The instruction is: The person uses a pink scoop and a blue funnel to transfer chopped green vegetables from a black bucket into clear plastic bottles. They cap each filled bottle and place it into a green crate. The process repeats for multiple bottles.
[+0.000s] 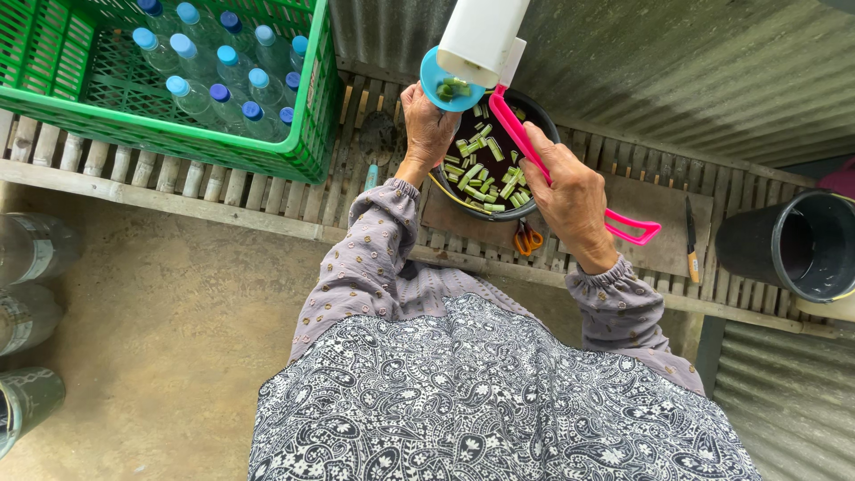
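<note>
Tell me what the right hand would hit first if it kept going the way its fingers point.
The right hand, gripping the pink ladle handle, points up-left over the dark bowl of green cut pieces. It would probably meet the white jug first, though depth is unclear from above.

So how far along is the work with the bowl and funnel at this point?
Done: a dark bowl holds many cut green pieces in dark liquid. In hand: the left hand holds a blue funnel already loaded with green pieces, under a white container; the right hand grips a pink ladle over the bowl. Left: most pieces remain in the bowl.
</note>
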